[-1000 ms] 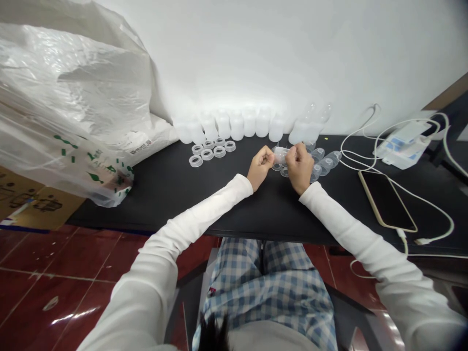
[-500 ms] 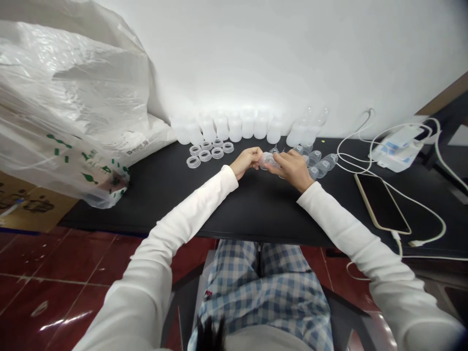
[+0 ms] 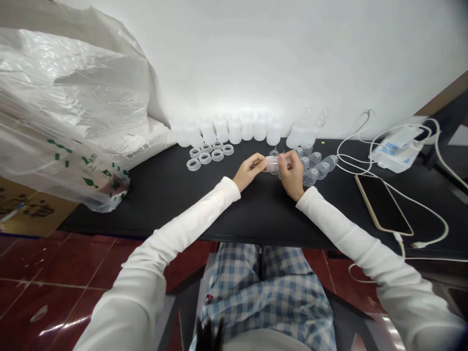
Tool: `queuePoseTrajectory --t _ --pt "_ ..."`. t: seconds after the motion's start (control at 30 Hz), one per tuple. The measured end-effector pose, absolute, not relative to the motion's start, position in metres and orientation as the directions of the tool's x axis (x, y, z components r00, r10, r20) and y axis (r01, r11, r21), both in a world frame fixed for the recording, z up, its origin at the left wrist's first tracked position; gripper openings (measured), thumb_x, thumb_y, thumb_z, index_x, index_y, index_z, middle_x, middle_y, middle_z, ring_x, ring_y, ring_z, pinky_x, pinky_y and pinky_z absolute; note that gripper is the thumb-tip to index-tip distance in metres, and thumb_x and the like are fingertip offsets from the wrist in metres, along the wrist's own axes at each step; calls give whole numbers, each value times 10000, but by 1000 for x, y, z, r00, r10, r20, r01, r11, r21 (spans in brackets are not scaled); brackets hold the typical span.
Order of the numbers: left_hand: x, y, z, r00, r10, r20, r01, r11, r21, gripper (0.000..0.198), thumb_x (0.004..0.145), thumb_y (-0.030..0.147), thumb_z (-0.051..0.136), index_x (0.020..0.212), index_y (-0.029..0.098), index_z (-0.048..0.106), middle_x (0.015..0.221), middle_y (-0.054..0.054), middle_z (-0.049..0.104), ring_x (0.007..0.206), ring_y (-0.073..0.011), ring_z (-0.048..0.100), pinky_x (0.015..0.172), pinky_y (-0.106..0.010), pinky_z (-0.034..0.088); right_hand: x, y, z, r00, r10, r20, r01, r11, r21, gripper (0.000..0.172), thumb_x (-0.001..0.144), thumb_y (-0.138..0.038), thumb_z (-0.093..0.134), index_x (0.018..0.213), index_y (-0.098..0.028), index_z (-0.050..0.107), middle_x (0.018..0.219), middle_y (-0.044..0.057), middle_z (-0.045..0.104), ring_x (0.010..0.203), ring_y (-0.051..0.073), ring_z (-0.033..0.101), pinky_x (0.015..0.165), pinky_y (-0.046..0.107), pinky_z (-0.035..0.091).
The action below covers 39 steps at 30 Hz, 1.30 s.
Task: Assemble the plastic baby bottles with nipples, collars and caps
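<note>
Both my hands are over the black table, closed on one translucent baby bottle collar ring [image 3: 271,164]. My left hand [image 3: 251,169] pinches its left side between thumb and fingers. From the right, my right hand [image 3: 291,171] pinches the other end, and its fingers hide what sticks out there. Beside my right hand lie several clear domed bottle caps [image 3: 323,169] in rows. To the left of my hands, several loose collar rings [image 3: 205,157] lie flat in two rows. A line of frosted baby bottles [image 3: 235,129] stands behind, along the wall.
Two bottles at the right end of the line carry clear domed tops [image 3: 322,117]. A phone [image 3: 383,204] on a white cable [image 3: 424,195] and a white power strip [image 3: 398,147] lie at the right. Large plastic bags [image 3: 84,87] and a cardboard box [image 3: 32,207] crowd the left.
My right hand has turned from lying over the piece to an upright pinch at its right end. The left hand has shifted slightly right and down, and the ring shows more between them.
</note>
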State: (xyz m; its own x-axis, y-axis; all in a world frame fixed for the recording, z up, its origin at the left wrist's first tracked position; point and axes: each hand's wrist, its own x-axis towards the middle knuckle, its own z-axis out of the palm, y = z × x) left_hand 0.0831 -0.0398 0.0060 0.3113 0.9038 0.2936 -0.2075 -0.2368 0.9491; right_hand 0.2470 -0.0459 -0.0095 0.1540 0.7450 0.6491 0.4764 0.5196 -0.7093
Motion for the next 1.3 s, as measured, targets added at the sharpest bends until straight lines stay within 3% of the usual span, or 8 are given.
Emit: queuePoseTrajectory --t 0.1,0.27,0.5,0.77,0.9,1.0,1.13,1.3 --pt "85 -42 4 313 895 319 -187 -271 944 443 799 570 780 734 180 580 721 18 574 740 -123 546 786 -281 455 251 -45 -8 146 730 667 488 533 -691 470 975 -667 477 747 -264 397 577 -63 381 492 124 360 479 293 315" --pt "85 -40 1 284 929 239 -262 -164 951 342 874 360 726 691 186 496 673 39 499 700 -114 488 752 -265 427 257 -43 -5 -7 698 717 632 559 -538 409 966 -603 545 781 -240 507 616 -32 503 547 135 428 542 296 358" --pt "82 -37 7 260 944 202 -332 -110 937 265 851 213 664 660 188 482 650 31 485 656 -114 453 703 -254 411 262 -35 -8 -235 560 794 744 629 -223 408 977 -594 578 857 -214 665 592 -8 523 590 166 444 642 323 428" --pt "74 -25 13 204 966 162 -268 -104 958 236 853 102 576 648 173 484 611 37 525 596 -89 496 645 -223 440 276 -23 -2 -561 503 658 705 706 62 402 1039 -487 522 1258 -179 656 983 108 751 819 218 665 818 369 486" --pt "74 -24 14 191 979 76 -266 -23 964 247 832 77 579 636 170 460 608 48 505 568 -71 499 600 -198 452 277 -23 -2 -616 469 632 669 735 106 281 1068 -331 482 1245 -218 669 1298 157 716 1145 259 691 902 397 494" --pt "73 -24 14 197 980 23 -268 31 963 252 827 53 565 636 169 450 608 52 490 564 -65 498 591 -190 465 278 -24 -2 -642 442 626 635 764 112 299 1063 -195 433 1225 -244 679 1385 142 681 1306 268 633 933 412 505" --pt "74 -22 8 190 980 51 -264 1 964 267 879 89 592 661 171 463 631 48 499 571 -67 496 589 -196 454 279 -23 -1 -640 448 624 618 783 71 285 1053 -211 449 1247 -240 655 1383 147 677 1300 276 631 949 434 516" --pt "80 -23 -6 105 964 245 -224 -218 950 354 938 394 692 714 188 511 651 41 505 602 -87 474 617 -231 443 271 -31 0 -545 508 667 691 723 14 347 1047 -423 481 1260 -178 603 1250 166 709 1143 295 658 931 442 486"
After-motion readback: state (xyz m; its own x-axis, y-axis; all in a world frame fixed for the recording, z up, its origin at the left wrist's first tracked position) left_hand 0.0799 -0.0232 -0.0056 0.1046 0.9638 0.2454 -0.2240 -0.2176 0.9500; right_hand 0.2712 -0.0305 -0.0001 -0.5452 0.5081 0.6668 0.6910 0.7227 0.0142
